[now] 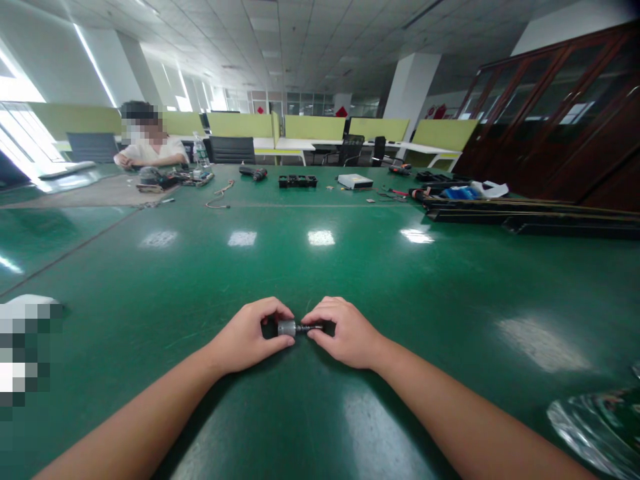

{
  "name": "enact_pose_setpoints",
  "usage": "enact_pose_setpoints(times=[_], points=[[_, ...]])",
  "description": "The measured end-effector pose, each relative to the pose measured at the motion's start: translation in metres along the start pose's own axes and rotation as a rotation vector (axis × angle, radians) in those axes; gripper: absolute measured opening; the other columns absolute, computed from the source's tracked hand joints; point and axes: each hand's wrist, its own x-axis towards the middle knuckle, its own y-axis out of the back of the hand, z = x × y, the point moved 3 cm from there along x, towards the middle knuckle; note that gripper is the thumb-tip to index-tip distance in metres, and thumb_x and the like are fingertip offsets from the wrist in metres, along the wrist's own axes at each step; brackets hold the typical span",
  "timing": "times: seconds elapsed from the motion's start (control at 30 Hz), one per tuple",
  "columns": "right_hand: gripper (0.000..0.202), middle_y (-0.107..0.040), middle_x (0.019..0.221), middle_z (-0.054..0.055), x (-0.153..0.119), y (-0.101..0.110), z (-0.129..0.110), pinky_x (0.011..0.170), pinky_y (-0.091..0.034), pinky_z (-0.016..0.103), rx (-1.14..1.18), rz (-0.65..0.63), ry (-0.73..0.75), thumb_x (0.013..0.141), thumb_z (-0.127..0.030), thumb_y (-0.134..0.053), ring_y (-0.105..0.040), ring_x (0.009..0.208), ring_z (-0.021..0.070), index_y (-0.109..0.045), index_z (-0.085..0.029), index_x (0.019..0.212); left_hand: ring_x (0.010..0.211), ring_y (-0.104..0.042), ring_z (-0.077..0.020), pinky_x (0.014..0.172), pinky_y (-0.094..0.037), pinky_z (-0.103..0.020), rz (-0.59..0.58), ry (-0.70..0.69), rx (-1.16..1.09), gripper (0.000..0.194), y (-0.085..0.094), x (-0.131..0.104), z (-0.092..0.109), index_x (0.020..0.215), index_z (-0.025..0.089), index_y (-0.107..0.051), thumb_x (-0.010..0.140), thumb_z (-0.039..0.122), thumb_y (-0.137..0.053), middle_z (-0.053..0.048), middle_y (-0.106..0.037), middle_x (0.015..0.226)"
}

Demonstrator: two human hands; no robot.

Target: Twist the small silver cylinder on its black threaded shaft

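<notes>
A small grey metal cylinder (287, 327) with a thin dark threaded shaft (305, 328) lies sideways just above or on the green table (320, 273), near the middle of the view. My left hand (255, 335) holds the cylinder from the left, thumb below and fingers above. From the right, the thumb and fingers of my right hand (343, 332) pinch the shaft near its end. Both wrists are low over the table, and the fingertips of the two hands are a short distance apart.
At the far side lie a black slotted part (298, 181), a white box (355, 181), a power tool (253, 173) and long black rails (530, 217). A person (151, 143) sits far left. Clear plastic (597, 427) is at the lower right, a pale blurred object at the left edge.
</notes>
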Motion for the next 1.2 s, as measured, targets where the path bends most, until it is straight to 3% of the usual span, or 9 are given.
enact_pose_setpoints(times=[0.5, 1.2], points=[[0.019, -0.074, 0.092, 0.002, -0.0007, -0.0039, -0.0011, 0.084, -0.042, 0.034, -0.017, -0.040, 0.052, 0.081, -0.019, -0.072, -0.062, 0.089, 0.0183, -0.073, -0.022, 0.100, 0.086, -0.061, -0.0176, 0.076, -0.045, -0.028, -0.013, -0.079, -0.053, 0.017, -0.0017, -0.0011, -0.0005, 0.094, 0.018, -0.064, 0.080, 0.023, -0.072, -0.003, -0.064, 0.094], [0.018, -0.071, 0.083, 0.000, -0.0002, -0.0004, 0.0008, 0.081, -0.042, 0.033, -0.009, -0.022, -0.004, 0.074, -0.015, -0.076, -0.060, 0.083, 0.0172, -0.072, -0.022, 0.090, 0.084, -0.061, -0.0171, 0.074, -0.045, -0.027, 0.002, -0.071, -0.030, 0.017, -0.0013, -0.0016, -0.0013, 0.093, 0.018, -0.065, 0.080, 0.025, -0.073, -0.002, -0.065, 0.092]])
